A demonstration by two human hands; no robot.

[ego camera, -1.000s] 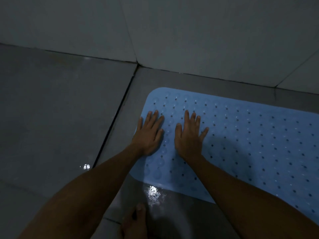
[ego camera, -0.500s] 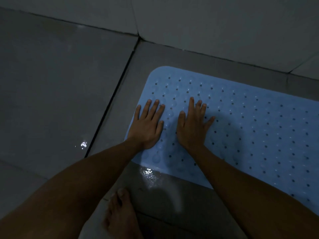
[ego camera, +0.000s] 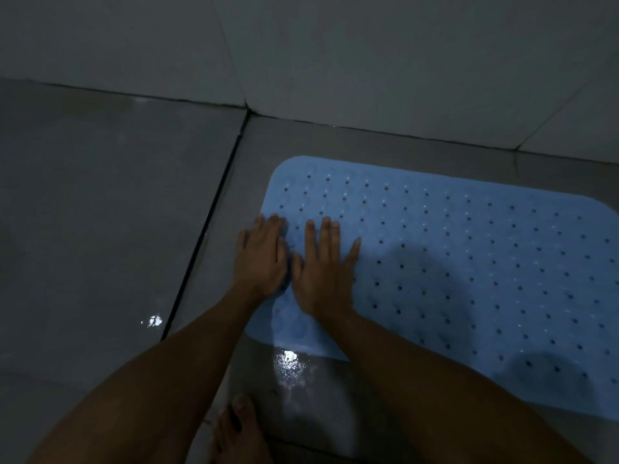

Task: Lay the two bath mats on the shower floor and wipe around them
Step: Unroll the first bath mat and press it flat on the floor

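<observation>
A light blue bath mat (ego camera: 469, 256) with rows of small holes lies flat on the grey tiled shower floor (ego camera: 100, 212), running off the right edge of view. My left hand (ego camera: 263, 256) presses flat on the mat's left edge, fingers close together and partly over the bare tile. Right beside it, my right hand (ego camera: 323, 269) lies palm down on the mat with fingers spread. Neither hand holds anything. Only one mat is in view.
The wall's base (ego camera: 368, 61) runs just beyond the mat's far edge. A dark grout joint (ego camera: 204, 236) cuts the floor left of the mat. A wet shiny patch (ego camera: 288, 363) lies by the mat's near edge. My bare foot (ego camera: 237, 433) stands at the bottom.
Both hands have slid left toward the mat's left edge and closer together; the left hand's fingers have drawn together. The view has tilted up, showing more wall.
</observation>
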